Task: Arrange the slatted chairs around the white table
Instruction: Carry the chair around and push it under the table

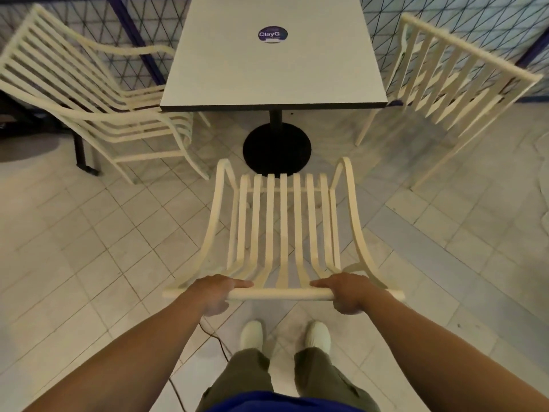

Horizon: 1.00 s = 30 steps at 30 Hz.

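Note:
A cream slatted chair (283, 221) stands right in front of me, its seat facing the white table (276, 72). My left hand (218, 294) grips the left part of its top back rail. My right hand (346, 294) grips the right part of the same rail. The chair's front edge reaches the table's round black base (276, 150). A second slatted chair (89, 96) sits at the table's left side, its seat partly under the top. A third slatted chair (454, 81) stands at the table's right side.
A round dark sticker (272, 35) lies on the tabletop. A blue-framed mesh railing (133, 31) runs behind the table. A thin black cable (214, 337) trails on the tiled floor by my white shoes (285, 336). A dark furniture leg (80, 153) stands at far left.

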Motion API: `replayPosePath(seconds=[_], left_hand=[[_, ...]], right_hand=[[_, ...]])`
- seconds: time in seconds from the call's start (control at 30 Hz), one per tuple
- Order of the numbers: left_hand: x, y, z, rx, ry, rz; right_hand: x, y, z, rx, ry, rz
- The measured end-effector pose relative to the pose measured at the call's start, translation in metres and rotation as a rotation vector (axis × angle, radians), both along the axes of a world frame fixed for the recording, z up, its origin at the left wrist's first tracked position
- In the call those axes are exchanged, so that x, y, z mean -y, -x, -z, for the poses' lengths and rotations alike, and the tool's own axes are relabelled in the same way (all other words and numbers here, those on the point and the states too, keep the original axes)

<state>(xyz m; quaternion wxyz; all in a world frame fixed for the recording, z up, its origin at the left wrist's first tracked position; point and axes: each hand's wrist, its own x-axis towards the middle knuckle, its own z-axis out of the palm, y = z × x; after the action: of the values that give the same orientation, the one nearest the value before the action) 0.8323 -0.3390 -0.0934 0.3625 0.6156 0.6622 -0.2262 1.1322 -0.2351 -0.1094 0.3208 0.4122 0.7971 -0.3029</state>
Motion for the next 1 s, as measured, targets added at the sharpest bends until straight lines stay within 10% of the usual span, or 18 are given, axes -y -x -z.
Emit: replayPosePath(seconds=[1.0], left_hand=[[0.000, 0.002, 0.008, 0.004, -0.002, -0.031]], right_hand=[[-0.023, 0.004, 0.005, 0.038, -0.046, -0.071]])
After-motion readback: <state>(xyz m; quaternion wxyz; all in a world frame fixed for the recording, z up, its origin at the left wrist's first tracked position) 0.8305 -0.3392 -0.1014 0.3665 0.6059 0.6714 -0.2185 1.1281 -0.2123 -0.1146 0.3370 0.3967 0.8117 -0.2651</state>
